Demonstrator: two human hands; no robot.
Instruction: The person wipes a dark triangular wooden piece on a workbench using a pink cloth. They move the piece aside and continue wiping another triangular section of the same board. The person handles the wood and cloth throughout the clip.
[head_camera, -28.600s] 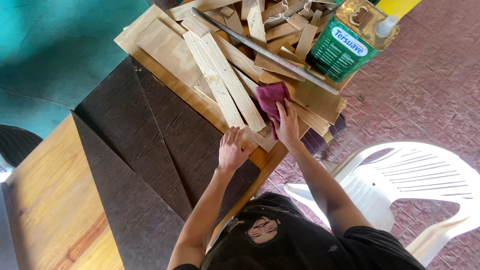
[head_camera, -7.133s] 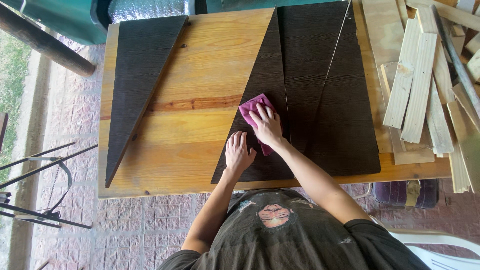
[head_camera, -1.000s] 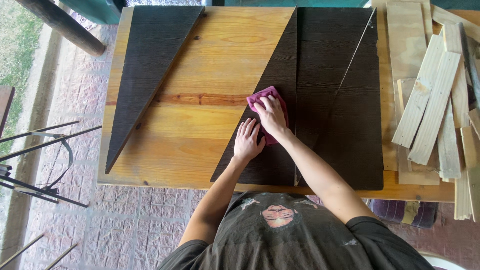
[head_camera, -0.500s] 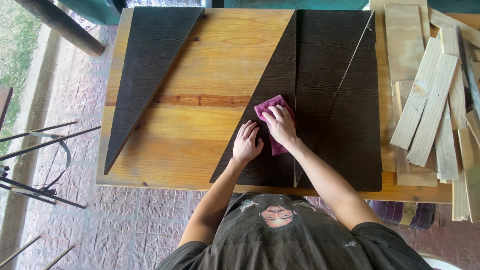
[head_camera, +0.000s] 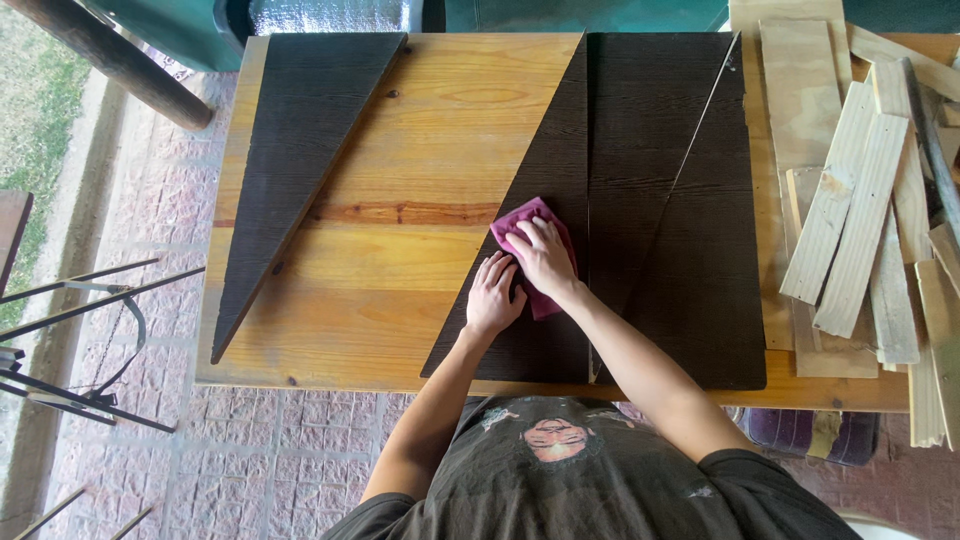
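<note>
My right hand (head_camera: 543, 257) presses a magenta cloth (head_camera: 520, 222) flat onto a dark-stained triangular wooden panel (head_camera: 545, 345) lying on the wooden table (head_camera: 400, 170). My left hand (head_camera: 494, 296) rests flat on the same panel just left of the cloth, fingers together, steadying it. To the right of this panel lie two more dark-stained pieces (head_camera: 640, 130) fitted edge to edge. A separate dark triangular panel (head_camera: 290, 150) lies at the table's left side.
A pile of pale unpainted wooden slats (head_camera: 850, 200) covers the table's right end. A round dark pole (head_camera: 110, 60) crosses the upper left. Thin metal rods (head_camera: 90, 330) stand over the paved floor at left. Grass borders the far left.
Over the last second my right hand has slid the cloth down and toward me along the dark panel's slanted edge. My left hand has stayed put on the panel.
</note>
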